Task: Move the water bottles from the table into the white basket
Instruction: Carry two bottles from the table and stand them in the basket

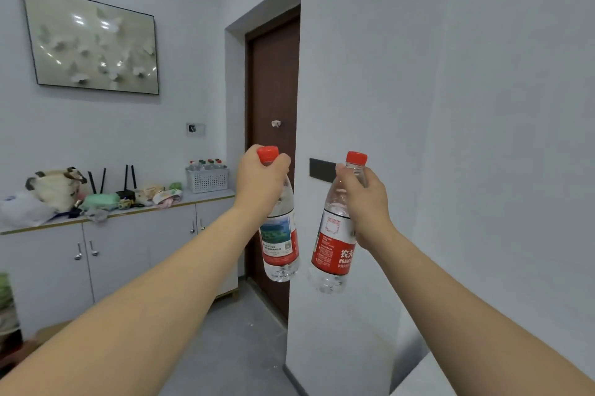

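Observation:
My left hand [259,181] grips a clear water bottle [280,245] by its neck, just under the red cap; the bottle hangs upright in the air. A second red-capped bottle [331,247] with a red label hangs from my right hand [365,202], held the same way, tilted slightly. Both arms are stretched forward at chest height. Far off, on the right end of a sideboard, stands the white basket [207,180] with several bottles in it.
The grey sideboard [128,244] along the left wall carries bags, a router with black antennas [127,184] and small clutter. A brown door [273,125] is straight ahead. A white wall corner [302,234] juts out right of the door. The grey floor lies below.

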The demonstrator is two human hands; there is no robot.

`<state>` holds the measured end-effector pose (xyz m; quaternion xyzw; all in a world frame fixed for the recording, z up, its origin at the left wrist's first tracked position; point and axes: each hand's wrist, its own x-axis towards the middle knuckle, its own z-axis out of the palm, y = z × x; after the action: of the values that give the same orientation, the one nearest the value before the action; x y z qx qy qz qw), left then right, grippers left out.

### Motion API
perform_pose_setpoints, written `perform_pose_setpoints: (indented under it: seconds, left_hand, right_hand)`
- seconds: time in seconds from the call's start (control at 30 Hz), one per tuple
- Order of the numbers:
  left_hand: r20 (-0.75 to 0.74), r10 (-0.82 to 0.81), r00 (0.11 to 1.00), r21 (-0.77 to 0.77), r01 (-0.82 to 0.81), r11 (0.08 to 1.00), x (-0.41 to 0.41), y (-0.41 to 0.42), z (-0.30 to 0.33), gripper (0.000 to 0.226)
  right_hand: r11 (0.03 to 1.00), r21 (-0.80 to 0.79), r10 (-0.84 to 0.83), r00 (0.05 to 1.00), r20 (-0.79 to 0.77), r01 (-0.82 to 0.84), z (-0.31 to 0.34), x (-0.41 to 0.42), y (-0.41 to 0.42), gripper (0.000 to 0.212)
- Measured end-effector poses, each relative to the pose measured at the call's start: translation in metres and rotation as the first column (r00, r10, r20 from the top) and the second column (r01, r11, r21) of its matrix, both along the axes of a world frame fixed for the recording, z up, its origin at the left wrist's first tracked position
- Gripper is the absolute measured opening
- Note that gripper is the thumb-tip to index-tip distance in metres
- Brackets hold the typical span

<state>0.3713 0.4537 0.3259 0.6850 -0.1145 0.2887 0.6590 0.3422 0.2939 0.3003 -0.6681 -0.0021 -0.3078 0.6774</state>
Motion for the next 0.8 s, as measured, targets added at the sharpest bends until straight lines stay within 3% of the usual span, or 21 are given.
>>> perform_pose_setpoints:
  seconds: [0.1, 0.47, 0.8]
  left_hand:
    - [-0.052, 0.037, 0.998, -0.04, -0.039, 0.998, 0.036, 0.028, -0.009, 0.015]
    - [-0.131, 0.085, 0.988, -0.055, -0.093, 0.994, 0.23, 0.073, -0.029, 0.019]
    - [-0.176, 0.112, 0.978, -0.036, -0.12, 0.992, 0.425, 0.112, -0.026, 0.026]
  right_hand:
    - [0.998, 0.055, 0.016, 0.999, -0.035, -0.014, 0.001, 0.04, 0.024, 0.011]
    - [0.988, 0.078, 0.15, 0.966, -0.211, -0.137, -0.019, 0.246, 0.056, 0.028]
    - [0.965, 0.102, 0.262, 0.918, -0.299, -0.243, -0.018, 0.442, 0.081, 0.013]
